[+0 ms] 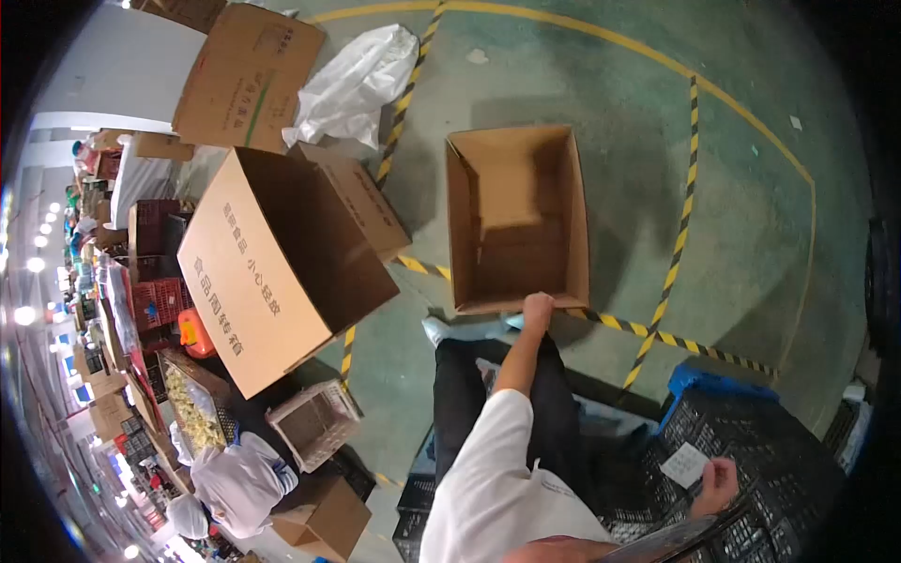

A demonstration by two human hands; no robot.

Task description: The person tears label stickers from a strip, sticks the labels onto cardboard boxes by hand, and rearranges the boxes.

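The left hand [537, 311] is closed in a fist over the near rim of the open cardboard box [519, 211], toward its right corner; the fingers seem to pinch the wall. The right hand [720, 480] is half curled beside the white paper sheet [685, 464] on the black plastic crates [751, 427]; whether it has hold of the paper, I cannot tell.

The box is on the green floor [741, 235], in front of the person's feet, its opening turned to the camera and its near edge by the striped tape [615, 322]. At its left, apart from it, is the larger printed carton [253, 272].

Inside the box bare brown cardboard is showing, so I judge it light for its size. The walls should be rather stiff along the folds, but they may bend in the middle of a side. It is not slippery, I think, and not very fragile. A hold near a corner, as here, would be firmest; two opposite rims would keep it more level.
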